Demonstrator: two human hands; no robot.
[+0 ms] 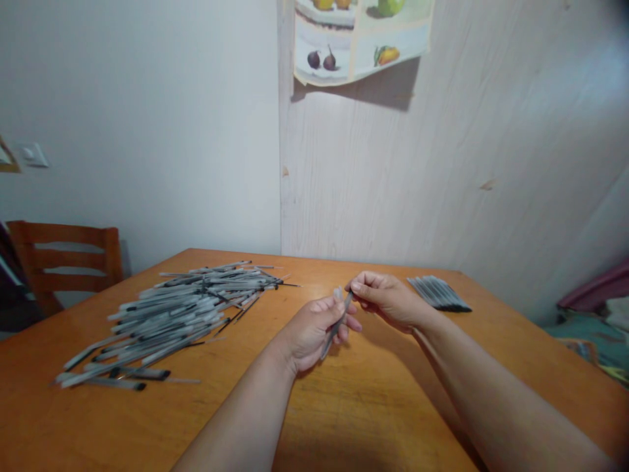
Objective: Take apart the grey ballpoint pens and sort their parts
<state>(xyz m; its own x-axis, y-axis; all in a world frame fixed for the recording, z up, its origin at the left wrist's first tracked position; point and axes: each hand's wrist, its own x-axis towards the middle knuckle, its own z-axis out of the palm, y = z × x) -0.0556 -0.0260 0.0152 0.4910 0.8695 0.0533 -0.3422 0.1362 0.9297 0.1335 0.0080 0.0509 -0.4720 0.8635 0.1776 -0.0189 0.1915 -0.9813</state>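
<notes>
My left hand (317, 331) is closed around a slim grey pen (335, 328), which slants from lower left to upper right. A pale, translucent tip pokes up by the left thumb; I cannot tell what it belongs to. With thumb and fingertips, my right hand (386, 298) pinches the pen's dark upper end. On the left of the table lies a loose pile of similar grey pens (181, 314) with black ends, with thin dark refill-like sticks among them. Beyond my right hand, several pens (437, 293) are laid side by side in a neat row, black ends towards me.
Everything lies on an orange-brown wooden table (344, 419) pushed against a pale wall (373, 183). A wooden chair (69, 255) stands at the left. A fruit poster (361, 49) hangs above, and folded cloth (594, 334) shows past the right edge.
</notes>
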